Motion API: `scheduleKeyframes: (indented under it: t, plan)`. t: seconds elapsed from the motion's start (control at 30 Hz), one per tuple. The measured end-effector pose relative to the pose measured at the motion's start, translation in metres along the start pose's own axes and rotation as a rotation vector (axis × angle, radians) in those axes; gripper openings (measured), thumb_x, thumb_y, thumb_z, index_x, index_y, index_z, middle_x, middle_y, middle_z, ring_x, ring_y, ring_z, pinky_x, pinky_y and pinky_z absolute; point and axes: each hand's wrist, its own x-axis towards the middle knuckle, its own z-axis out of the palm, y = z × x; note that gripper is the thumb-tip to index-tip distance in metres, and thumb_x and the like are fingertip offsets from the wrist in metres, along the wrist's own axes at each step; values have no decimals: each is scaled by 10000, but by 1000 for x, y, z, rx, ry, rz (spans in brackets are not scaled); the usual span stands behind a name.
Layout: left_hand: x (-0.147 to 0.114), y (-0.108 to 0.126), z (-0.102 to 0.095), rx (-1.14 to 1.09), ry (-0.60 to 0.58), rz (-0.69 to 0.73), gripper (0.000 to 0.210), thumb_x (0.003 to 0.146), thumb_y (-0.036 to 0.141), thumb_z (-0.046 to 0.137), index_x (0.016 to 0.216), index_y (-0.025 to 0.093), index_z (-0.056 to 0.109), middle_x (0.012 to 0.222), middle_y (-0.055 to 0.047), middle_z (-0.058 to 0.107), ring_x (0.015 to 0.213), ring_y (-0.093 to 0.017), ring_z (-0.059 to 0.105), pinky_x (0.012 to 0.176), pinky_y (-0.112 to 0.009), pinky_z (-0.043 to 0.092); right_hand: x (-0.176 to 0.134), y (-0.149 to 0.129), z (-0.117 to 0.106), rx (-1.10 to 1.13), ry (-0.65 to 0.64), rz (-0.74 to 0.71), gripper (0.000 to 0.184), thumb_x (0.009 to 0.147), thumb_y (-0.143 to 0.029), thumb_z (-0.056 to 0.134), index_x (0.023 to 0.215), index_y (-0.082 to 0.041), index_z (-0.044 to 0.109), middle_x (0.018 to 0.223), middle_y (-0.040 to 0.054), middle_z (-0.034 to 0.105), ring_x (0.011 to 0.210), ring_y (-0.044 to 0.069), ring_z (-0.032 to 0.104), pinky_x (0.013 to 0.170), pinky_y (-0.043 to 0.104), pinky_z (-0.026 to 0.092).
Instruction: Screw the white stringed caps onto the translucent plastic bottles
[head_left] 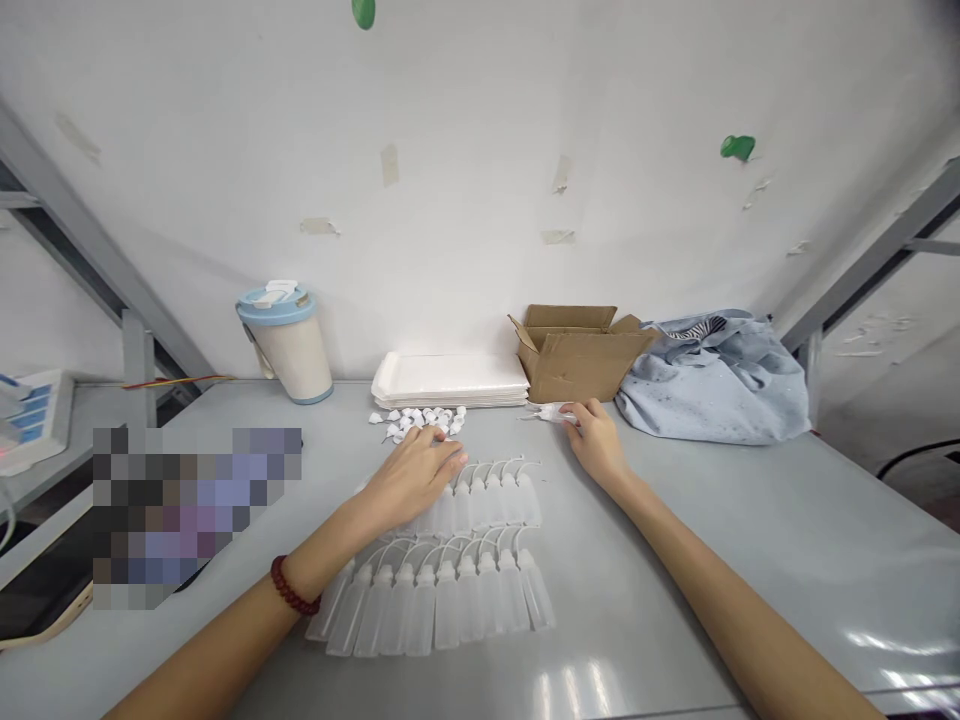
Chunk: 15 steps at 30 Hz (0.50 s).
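My left hand [420, 478] reaches over the upper row of squeeze bottles, its fingers stretched and slightly apart near a pile of small white caps [427, 418]. Beneath it lie translucent white squeeze bottles with thin bent tubes in two rows: an upper row [510, 500], partly hidden by the hand, and a lower row [446, 605]. My right hand [598, 440] is by the cardboard box, fingers closed on a small translucent white piece [551, 411] with a thin tip pointing left. Its exact kind is hard to make out.
Along the wall stand a lidded cup [289, 350], a stack of white trays [454, 380], an open cardboard box [592, 365] and a bunched light-blue cloth [716, 390]. A phone-like device [45, 575] lies at the left beside a blurred patch. Metal frame posts flank the table [787, 560].
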Motion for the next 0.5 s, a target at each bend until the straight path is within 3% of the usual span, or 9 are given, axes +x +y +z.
scheduleKeyframes:
  t: [0.3,0.5]
  plan:
    - [-1,-4,0,-18,15,27,437,947,434,276,948,192,639,1096,-99,547,1064,-264,475,931,-444,379,1,-11,-10,62,-98,-115,223,854,-163,409,870,-194,629,878,85,651,818,217,600,746,325,459]
    - [-5,-1,-11,-255,136,-65,398,920,443,355,1124,222,615,1156,-83,572,1026,-237,555,857,-379,466,2,-11,-12,65,-161,-85,252,842,-177,414,959,-162,637,1004,130,671,921,257,601,819,375,439]
